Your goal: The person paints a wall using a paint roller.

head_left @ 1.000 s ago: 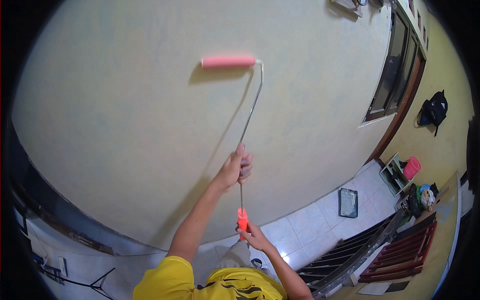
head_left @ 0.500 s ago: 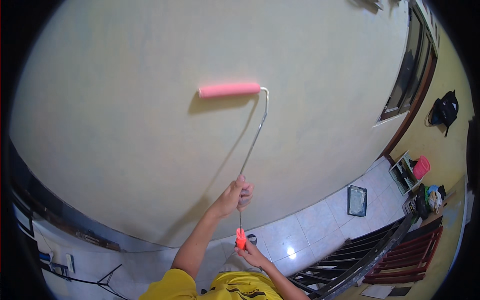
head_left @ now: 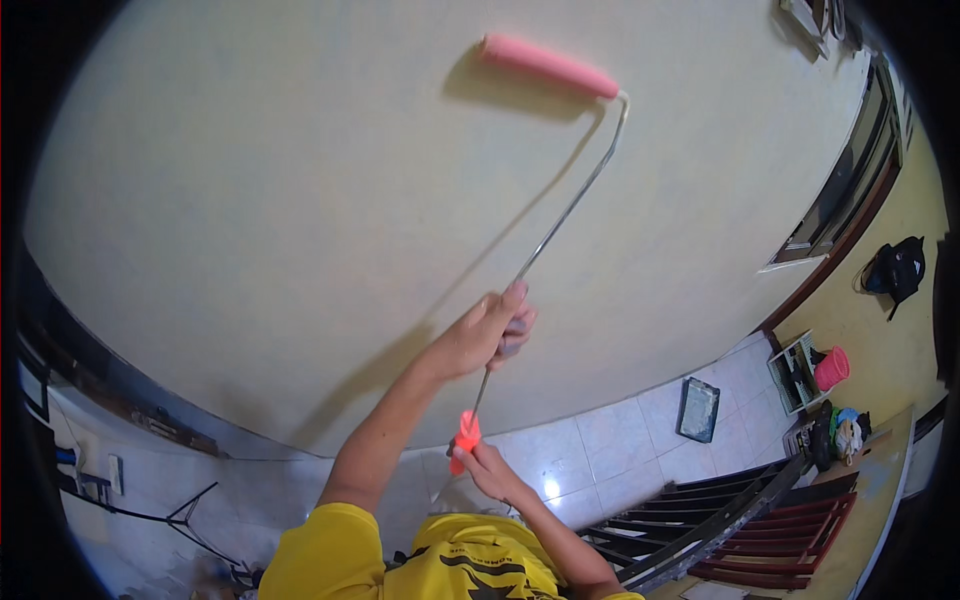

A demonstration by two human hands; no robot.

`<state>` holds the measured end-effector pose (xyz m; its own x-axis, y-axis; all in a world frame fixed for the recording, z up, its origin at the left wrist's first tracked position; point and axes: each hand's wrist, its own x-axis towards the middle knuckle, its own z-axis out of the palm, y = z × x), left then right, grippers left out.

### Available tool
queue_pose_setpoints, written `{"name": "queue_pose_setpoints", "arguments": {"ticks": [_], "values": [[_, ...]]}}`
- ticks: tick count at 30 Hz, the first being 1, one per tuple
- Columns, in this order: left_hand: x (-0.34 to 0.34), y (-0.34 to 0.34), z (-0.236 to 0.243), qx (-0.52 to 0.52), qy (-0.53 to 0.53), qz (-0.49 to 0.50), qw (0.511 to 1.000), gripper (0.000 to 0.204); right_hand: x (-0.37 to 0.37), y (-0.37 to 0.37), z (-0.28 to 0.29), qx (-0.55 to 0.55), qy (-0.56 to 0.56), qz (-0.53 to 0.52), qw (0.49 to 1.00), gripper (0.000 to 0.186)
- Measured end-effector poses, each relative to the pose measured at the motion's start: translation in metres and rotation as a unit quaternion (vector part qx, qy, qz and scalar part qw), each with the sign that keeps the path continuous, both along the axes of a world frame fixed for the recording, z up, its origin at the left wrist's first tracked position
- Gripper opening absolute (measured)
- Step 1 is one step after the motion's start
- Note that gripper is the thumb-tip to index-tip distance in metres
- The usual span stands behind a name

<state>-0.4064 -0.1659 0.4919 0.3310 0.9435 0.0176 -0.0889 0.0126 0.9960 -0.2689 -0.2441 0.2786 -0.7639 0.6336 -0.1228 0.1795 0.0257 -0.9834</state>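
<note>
The left hand (head_left: 480, 340) has its fingers wrapped around the paint roller's metal rod (head_left: 560, 215). The right hand (head_left: 490, 470), just below, has its fingers closed on the red handle (head_left: 464, 440). The pink roller sleeve (head_left: 548, 66) lies well above both against the wall (head_left: 250, 200).

Even, soft light; the roller (head_left: 548, 66) casts a faint shadow; fisheye edges bend, corners black.

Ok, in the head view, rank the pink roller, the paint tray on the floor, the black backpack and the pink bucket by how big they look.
Largest to smallest:
1. pink roller, nearest the camera
2. black backpack
3. paint tray, close to the backpack, unsure
4. pink bucket
</note>
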Motion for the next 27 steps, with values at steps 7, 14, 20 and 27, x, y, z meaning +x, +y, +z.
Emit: {"name": "queue_pose_setpoints", "arguments": {"ticks": [7,14,20,27], "values": [[0.022,0.012,0.002,-0.015,-0.054,-0.054,0.997,0.061,0.026,0.02,-0.02,-0.055,0.148,-0.069,0.985,0.034],[0.062,-0.003,-0.107,-0.035,-0.102,-0.029,0.994,0.062,0.089,0.002,-0.093,-0.239,0.098,-0.098,0.961,0.036],[0.101,-0.027,-0.208,-0.095,-0.138,0.019,0.986,0.065,0.139,-0.032,-0.149,-0.209,-0.064,-0.192,0.957,0.039],[0.123,-0.041,-0.242,-0.149,-0.239,0.051,0.958,0.054,0.167,-0.049,-0.2,-0.148,-0.12,-0.308,0.932,0.042]]}}
